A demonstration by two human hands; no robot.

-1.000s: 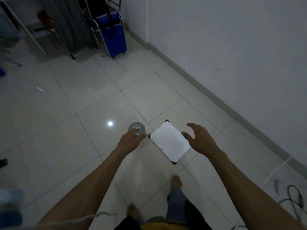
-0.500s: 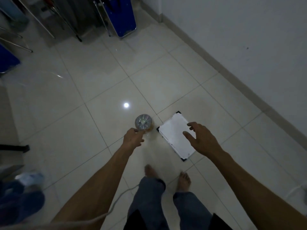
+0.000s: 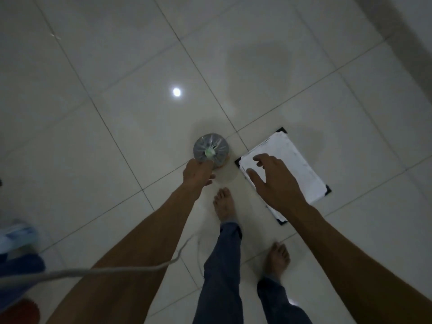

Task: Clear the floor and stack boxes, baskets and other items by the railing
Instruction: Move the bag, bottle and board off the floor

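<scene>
A clear plastic bottle (image 3: 211, 151) with a pale green cap is seen end-on above the white tiled floor (image 3: 121, 94). My left hand (image 3: 197, 172) grips its near side. I cannot tell whether the bottle touches the floor. Just to the right, a white sheet on a black board (image 3: 297, 164) lies flat on the tiles. My right hand (image 3: 273, 181) hovers over the sheet's near left part with its fingers spread and holds nothing; whether the fingertips touch the paper is unclear.
My bare feet (image 3: 224, 202) stand just behind the bottle and the board. A pale cable (image 3: 117, 272) crosses in front of my left arm. Blue and white cloth items (image 3: 18, 251) lie at the left edge. The wall's base (image 3: 411, 36) runs along the top right.
My view has tilted down and I have stepped closer. Both hands have lowered toward the floor; the right hand has moved over the white sheet. The left hand still grips the bottle.
</scene>
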